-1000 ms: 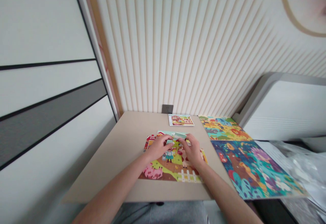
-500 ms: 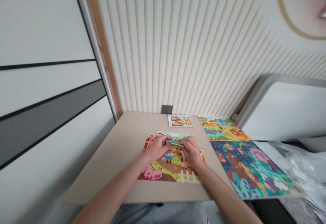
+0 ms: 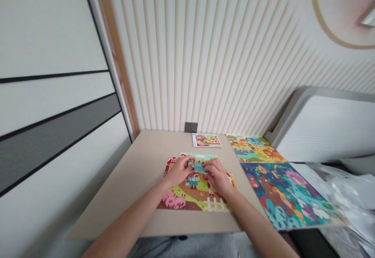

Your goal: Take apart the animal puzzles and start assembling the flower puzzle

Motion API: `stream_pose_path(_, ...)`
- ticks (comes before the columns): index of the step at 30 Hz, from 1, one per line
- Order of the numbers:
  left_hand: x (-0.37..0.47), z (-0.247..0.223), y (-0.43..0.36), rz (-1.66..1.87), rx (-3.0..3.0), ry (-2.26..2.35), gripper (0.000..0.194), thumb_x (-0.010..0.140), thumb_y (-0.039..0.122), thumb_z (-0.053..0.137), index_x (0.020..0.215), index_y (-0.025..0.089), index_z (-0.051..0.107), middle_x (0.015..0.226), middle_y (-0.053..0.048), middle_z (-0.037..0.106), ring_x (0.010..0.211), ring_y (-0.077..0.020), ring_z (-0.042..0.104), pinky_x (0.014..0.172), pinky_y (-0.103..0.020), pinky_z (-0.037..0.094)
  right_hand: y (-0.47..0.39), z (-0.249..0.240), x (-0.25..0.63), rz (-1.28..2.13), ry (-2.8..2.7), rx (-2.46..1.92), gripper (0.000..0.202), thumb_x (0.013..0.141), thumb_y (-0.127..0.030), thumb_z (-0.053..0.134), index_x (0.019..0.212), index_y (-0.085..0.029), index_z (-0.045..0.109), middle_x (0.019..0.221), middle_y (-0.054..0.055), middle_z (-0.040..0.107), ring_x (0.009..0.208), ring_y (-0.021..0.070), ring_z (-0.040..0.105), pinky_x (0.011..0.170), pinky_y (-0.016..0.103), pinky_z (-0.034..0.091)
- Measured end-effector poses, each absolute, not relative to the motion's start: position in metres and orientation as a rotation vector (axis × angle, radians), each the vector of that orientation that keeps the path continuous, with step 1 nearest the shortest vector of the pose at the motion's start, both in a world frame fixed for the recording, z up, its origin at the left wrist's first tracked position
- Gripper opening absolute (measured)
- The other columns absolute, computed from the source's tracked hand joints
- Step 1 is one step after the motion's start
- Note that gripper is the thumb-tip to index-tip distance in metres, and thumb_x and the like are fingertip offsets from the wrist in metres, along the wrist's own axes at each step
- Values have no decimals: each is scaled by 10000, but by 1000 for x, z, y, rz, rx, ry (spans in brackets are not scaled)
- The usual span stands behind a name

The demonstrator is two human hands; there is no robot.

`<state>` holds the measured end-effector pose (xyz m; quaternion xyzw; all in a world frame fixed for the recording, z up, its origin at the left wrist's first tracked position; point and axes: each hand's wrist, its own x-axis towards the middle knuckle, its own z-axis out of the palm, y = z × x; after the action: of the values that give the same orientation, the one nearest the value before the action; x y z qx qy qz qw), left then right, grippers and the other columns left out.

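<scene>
Piece (image 3: 199, 167), pale blue, is over the farm puzzle (image 3: 191, 195), your left hand (image 3: 179, 172) and right hand (image 3: 219, 178) each nearly closed on an end, likely to steady it. Your fingers hide some artwork. Beyond, the picture card (image 3: 206, 140) lies on the surface (image 3: 140, 164); an animal picture (image 3: 275, 193) lies rightward.

Beige table (image 3: 129, 183), farm-scene puzzle on top.
Puzzle (image 3: 191, 202) lies toward the near edge, pink pig at its lower left, white fence at lower right; small white-bordered picture card (image 3: 206, 140) flat at the far edge. Yellow animal picture (image 3: 256, 148) and dark-blue animal picture (image 3: 293, 195) along right side; support under both unclear.
</scene>
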<state>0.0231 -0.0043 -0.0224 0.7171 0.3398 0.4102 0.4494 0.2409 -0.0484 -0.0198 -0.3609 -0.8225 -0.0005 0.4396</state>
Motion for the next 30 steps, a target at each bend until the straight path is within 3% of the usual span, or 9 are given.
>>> stream_pose_path(5,21,-25,-3,987,1718,796,258,868,212,563,1117,215,631,1010,-33,680,856,-180,658,781,-295,526,-55,-13,238,-14,-2193,-866,144,977,-183,527,1020,-268,636,1056,61,705,966,222,617,836,381,453)
stream_pose_path(9,21,-20,-7,969,1813,903,207,915,323,574,1074,215,651,995,-32,676,795,-170,642,742,-286,517,-56,-12,235,219,-1890,-1069,64,969,-272,563,1003,-238,605,949,57,688,864,203,630,787,344,489)
stream_pose_path(15,24,-13,-13,975,1856,848,233,948,370,545,1094,213,635,985,-32,662,852,-181,635,758,-281,508,-50,-18,232,506,-1552,-1181,179,958,-396,580,1032,-236,553,815,-2,657,716,172,620,660,286,497)
stream_pose_path(19,25,-18,-11,942,1783,807,247,952,398,543,1090,200,597,898,-9,638,796,-168,621,705,-265,491,-49,-20,232,437,-1565,-1189,153,954,-359,591,1043,-235,571,828,8,665,738,179,636,683,298,506)
stream_pose_path(24,26,-27,-3,947,1709,736,225,931,401,583,1015,192,581,957,-37,653,902,-185,638,812,-298,500,-53,-15,238,136,-1910,-976,102,980,-236,542,1018,-254,635,1070,76,701,999,224,640,881,395,486)
stream_pose_path(30,23,-24,-2,958,1666,751,238,920,420,597,1026,207,611,1013,-47,671,968,-198,651,874,-322,511,-59,-8,236,169,-2058,-933,107,993,-244,504,1023,-258,605,1043,78,706,960,230,648,859,420,497)
